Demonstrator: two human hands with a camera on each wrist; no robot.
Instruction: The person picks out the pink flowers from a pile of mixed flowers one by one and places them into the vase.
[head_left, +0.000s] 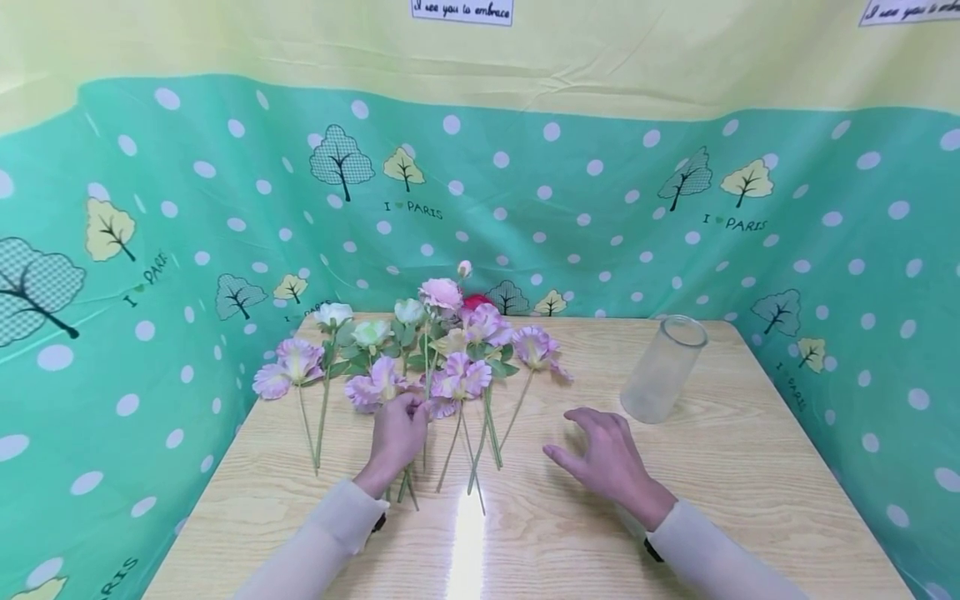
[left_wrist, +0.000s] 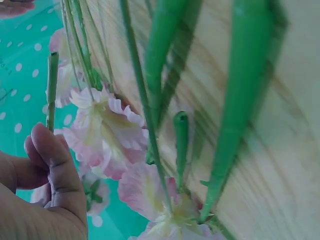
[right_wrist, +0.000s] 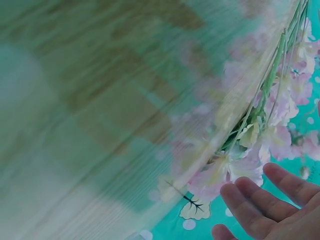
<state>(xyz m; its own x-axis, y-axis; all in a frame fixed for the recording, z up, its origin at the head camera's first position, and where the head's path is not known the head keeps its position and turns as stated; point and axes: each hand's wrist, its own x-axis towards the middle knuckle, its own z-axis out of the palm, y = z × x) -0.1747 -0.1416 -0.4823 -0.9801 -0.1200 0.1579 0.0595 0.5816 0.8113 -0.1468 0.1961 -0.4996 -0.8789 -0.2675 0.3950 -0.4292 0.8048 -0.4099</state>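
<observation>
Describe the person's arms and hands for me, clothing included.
The left sleeve and right sleeve are pale off-white and reach the wrists. A small black piece shows beneath the left cuff and another black piece beneath the right; what they are is unclear. The left hand and right hand wear no gloves.

Glossy wood-grain table point(head_left: 570, 533), smooth translucent vase point(head_left: 662, 375), fabric-like petals point(head_left: 300, 358), plastic-looking stems point(left_wrist: 245, 75)

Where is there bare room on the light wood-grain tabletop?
Between the translucent cylindrical vase and the right edge of the tabletop; between that vase and the ruffled lilac flowers; and nearest the camera, between the pale sleeves. Crowded: left to centre, where flowers and green stems overlap around the left hand.
</observation>
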